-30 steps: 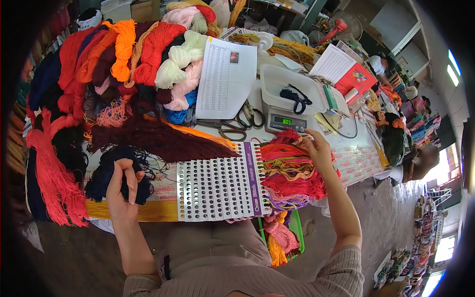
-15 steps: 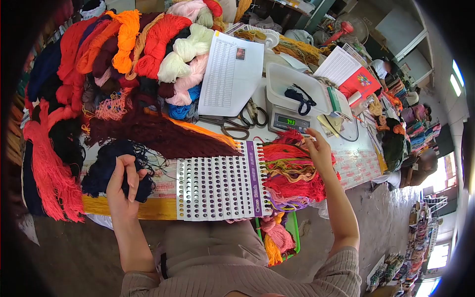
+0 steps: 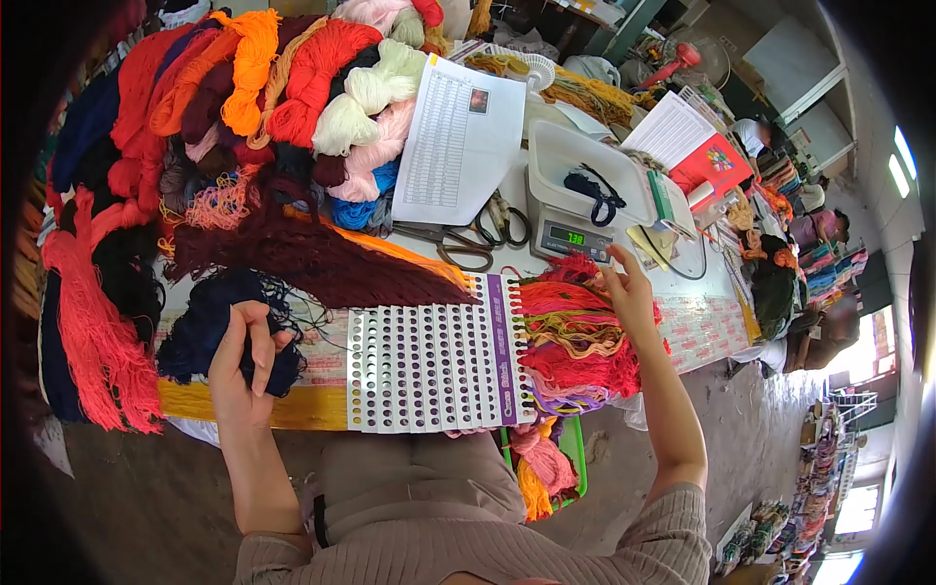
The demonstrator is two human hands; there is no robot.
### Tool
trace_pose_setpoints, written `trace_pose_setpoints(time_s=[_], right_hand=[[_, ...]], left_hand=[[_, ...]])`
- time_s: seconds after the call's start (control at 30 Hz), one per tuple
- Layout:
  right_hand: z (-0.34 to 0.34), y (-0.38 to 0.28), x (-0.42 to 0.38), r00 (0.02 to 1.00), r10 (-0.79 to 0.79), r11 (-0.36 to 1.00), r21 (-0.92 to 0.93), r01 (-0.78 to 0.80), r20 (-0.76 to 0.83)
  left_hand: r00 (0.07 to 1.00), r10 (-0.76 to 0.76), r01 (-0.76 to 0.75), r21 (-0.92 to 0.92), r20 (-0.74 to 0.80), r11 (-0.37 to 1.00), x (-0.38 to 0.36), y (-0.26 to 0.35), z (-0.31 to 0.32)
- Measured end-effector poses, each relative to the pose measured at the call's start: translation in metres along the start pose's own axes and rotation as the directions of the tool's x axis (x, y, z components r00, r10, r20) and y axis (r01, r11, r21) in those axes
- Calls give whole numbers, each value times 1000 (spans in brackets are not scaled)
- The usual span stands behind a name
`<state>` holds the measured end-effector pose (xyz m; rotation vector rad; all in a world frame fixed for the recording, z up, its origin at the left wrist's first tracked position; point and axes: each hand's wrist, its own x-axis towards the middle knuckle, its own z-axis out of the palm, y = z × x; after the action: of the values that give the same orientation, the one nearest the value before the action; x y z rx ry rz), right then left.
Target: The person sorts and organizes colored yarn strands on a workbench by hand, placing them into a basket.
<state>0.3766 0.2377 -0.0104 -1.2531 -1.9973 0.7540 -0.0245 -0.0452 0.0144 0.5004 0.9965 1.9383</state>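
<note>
Beside the scale, at two o'clock, her right hand hovers, fingers loosely apart; left hand stays pinched on navy yarn. Better to feed strands gradually, watching the display.

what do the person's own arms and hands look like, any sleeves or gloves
Both hands, left hand and right hand, are bare: no gloves, and no rings or watch visible. The forearms are uncovered; a beige ribbed knit sleeve is pushed up near the right elbow.

navy yarn, maroon yarn, white perforated board with purple strip
</note>
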Motion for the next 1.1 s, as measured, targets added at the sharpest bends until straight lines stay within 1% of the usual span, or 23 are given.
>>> trace_pose_setpoints(time_s=[0.03,0.1,0.2,0.33,0.43,0.5,0.53,0.6,0.63,0.67,0.7,0.73,0.77,0.8,0.83,0.87,0.9,0.93,1.0,1.03,1.07,1.1], right_hand=[[0,-1,2,1000,2,1000,0,-2,-2],[0,-3,6,999,-46,998,50,48,-26],[3,9,21,997,-48,998,47,51,-52],[10,7,36,997,7,996,90,0,-75],[19,18,52,997,9,998,65,-4,-79],[26,29,63,994,-52,999,-8,52,-101],[31,35,66,994,-52,999,-7,52,-100],[40,39,71,977,-107,989,-123,85,-183],[42,38,71,977,-111,989,-121,91,-180],[45,36,71,994,48,999,-1,-48,-95],[51,29,70,981,196,975,105,-196,13],[66,11,57,980,197,957,213,-198,26],[82,6,46,987,123,983,121,-135,99],[93,-48,15,969,110,982,126,-140,220],[108,-74,-17,917,78,975,162,-152,392],[116,-95,-43,730,-292,931,360,67,618],[115,-130,-69,453,-372,913,408,19,810],[111,-168,-83,77,-238,949,249,-192,968],[118,-180,-103,-95,-399,908,380,-175,912],[117,-184,-102,-24,-329,920,315,-233,944],[114,-189,-97,38,-251,923,251,-292,967],[110,-192,-89,176,-133,889,196,-414,975]], left_hand=[[1000,-2,2,5,-2,1000,0,0,0],[1000,-6,6,12,1,1000,1,1,1],[1000,-9,9,22,13,1000,2,0,1],[1000,-9,9,33,10,999,1,-1,2],[1000,-14,14,29,13,999,-2,0,1],[1000,-19,19,31,15,999,-3,-1,1],[1000,-24,23,30,17,999,-4,-1,2],[999,-34,33,30,24,999,-6,-1,4],[999,-42,42,29,30,999,-7,0,5],[999,-46,46,20,19,999,-9,-1,6],[998,-59,59,8,26,998,-10,0,7],[997,-68,68,-4,32,998,-11,0,9],[997,-66,67,-17,50,998,-12,-2,10],[996,-73,75,-27,59,997,-12,-5,11],[994,-84,87,-36,74,996,-12,-9,13],[992,-102,103,-20,72,994,-12,-11,19],[987,-106,111,-38,119,993,-13,-14,22],[980,-106,117,-55,170,992,-13,-17,25],[947,-148,191,-133,284,972,-16,-19,30],[928,-163,235,-185,336,954,-18,-20,31],[894,-224,346,-282,387,895,-21,-20,30],[870,-226,373,-285,439,883,-23,-21,31]])
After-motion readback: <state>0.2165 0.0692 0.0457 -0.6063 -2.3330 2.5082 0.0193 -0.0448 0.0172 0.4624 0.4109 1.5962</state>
